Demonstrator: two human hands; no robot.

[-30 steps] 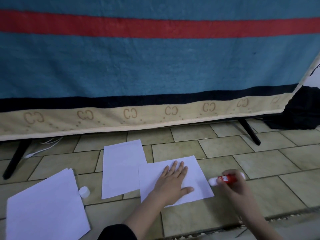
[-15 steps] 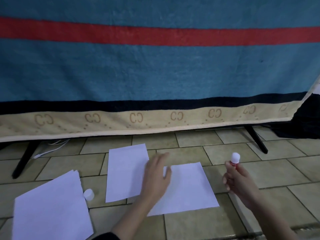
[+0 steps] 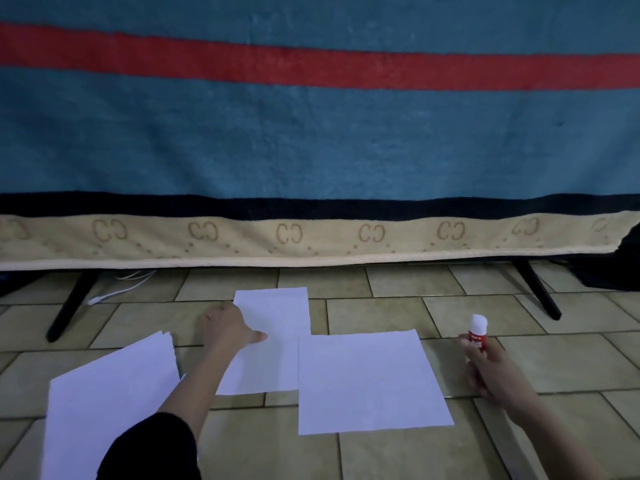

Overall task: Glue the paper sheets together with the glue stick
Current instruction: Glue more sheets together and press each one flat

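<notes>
Two white paper sheets lie on the tiled floor. The near sheet [image 3: 370, 381] lies flat, and its left edge overlaps the far sheet [image 3: 277, 327]. My left hand [image 3: 228, 329] rests on the left edge of the far sheet, thumb on top of the paper; whether it grips the edge I cannot tell. To the right of the near sheet, my right hand [image 3: 495, 370] holds the red glue stick [image 3: 478, 332] upright, white tip up, above the floor.
A stack of white paper [image 3: 110, 403] lies at the near left, partly under my left forearm. A blue, red and beige blanket [image 3: 311, 150] hangs over a black-legged frame [image 3: 69, 306] behind the sheets. A white cable [image 3: 117, 289] runs under it.
My left hand left the near sheet and moved left onto the far sheet. My right hand turned the glue stick upright and drew it back. The cap by the stack is now hidden.
</notes>
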